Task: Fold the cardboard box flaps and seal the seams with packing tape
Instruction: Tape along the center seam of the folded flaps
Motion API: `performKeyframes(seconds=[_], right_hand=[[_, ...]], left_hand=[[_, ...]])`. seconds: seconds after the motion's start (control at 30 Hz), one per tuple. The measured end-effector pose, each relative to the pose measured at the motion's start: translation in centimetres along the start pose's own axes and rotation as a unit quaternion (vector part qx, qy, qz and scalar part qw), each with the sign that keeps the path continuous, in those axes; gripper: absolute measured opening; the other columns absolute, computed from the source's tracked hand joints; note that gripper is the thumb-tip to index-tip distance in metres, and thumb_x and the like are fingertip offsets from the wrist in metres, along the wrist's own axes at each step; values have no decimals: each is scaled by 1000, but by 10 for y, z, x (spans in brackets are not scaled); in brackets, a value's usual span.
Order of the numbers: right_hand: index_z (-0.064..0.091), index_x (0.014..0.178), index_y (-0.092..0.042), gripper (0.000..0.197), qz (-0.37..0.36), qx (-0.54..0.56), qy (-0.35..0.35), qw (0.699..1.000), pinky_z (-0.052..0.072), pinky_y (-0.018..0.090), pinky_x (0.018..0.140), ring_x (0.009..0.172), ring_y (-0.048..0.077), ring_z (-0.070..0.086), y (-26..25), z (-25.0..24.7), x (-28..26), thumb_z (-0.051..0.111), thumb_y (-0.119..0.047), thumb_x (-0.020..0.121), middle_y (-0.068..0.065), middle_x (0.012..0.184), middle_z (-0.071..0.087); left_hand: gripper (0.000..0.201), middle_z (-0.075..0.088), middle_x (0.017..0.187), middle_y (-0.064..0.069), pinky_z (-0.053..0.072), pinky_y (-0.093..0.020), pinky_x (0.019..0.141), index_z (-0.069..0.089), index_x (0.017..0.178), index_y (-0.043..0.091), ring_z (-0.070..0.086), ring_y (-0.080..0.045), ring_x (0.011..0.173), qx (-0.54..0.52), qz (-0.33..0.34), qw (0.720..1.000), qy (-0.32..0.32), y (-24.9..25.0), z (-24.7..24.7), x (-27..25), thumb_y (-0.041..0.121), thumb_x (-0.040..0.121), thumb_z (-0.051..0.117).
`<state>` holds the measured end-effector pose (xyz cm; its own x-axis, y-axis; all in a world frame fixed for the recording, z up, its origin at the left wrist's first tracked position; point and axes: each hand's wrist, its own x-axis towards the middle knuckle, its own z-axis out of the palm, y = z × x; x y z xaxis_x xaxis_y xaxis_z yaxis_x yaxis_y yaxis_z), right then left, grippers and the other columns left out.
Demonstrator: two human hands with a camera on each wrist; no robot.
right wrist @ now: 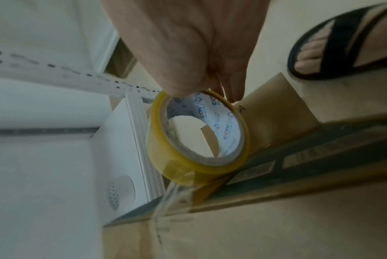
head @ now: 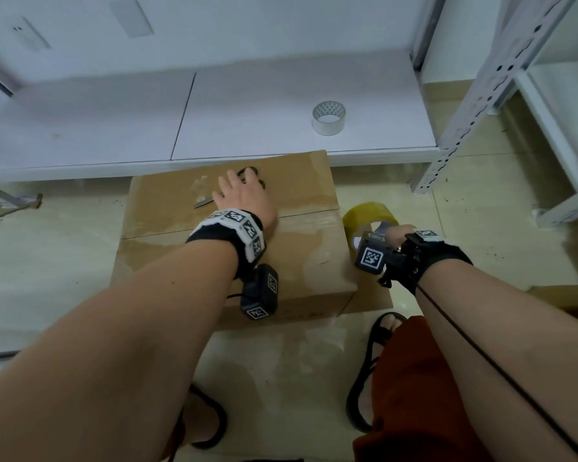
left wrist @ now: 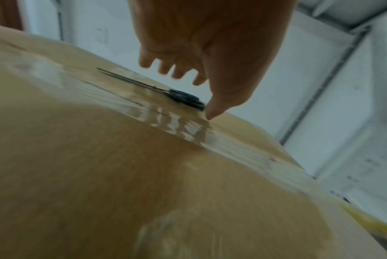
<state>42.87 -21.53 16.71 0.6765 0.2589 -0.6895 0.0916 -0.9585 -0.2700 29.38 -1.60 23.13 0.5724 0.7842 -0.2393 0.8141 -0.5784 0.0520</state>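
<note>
Box [head: 234, 248] set on floor, flaps folded shut, centre seam running left-right under glossy tape strip [left wrist: 183, 129]. Yellow tape roll [head: 369, 218] held off box's right edge, strip drawn from it onto seam; cut judged next. Scissors [head: 244, 181] laid on far flap, long axis along seam, handles rightward. Left hand [head: 244, 198] nearer, released, fingers spread over handles, contact not discernible. Right hand [right wrist: 188, 52] pinched on roll rim. Spare roll [head: 328, 117] on shelf, well apart.
</note>
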Motion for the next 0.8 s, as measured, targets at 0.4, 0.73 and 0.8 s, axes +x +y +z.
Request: performKeyframes(seconds=[0.4, 0.73, 0.8], right_hand=[[50, 122, -3, 27, 2, 275, 281, 920, 35, 27, 77, 114, 32, 53, -12, -15, -26, 43, -5, 95, 17, 127, 54], [58, 112, -10, 18, -284, 108, 307, 902, 50, 28, 88, 99, 17, 59, -50, -9, -78, 51, -12, 95, 4, 112, 62], [61, 101, -8, 17, -313, 85, 266, 908, 51, 34, 81, 89, 20, 60, -60, -5, -87, 48, -18, 97, 6, 99, 65]], left_hand=[[29, 50, 123, -18, 43, -37, 96, 52, 122, 2, 44, -31, 116, 29, 126, 991, 21, -7, 6, -6, 6, 94, 47], [15, 48, 95, -1, 45, -28, 79, 66, 99, 15, 55, -22, 94, -44, 224, 974, 12, 0, -11, -41, 25, 88, 65], [22, 49, 101, -7, 47, -32, 83, 66, 109, 8, 57, -26, 94, -39, 252, 967, 23, 4, -15, -48, 18, 92, 56]])
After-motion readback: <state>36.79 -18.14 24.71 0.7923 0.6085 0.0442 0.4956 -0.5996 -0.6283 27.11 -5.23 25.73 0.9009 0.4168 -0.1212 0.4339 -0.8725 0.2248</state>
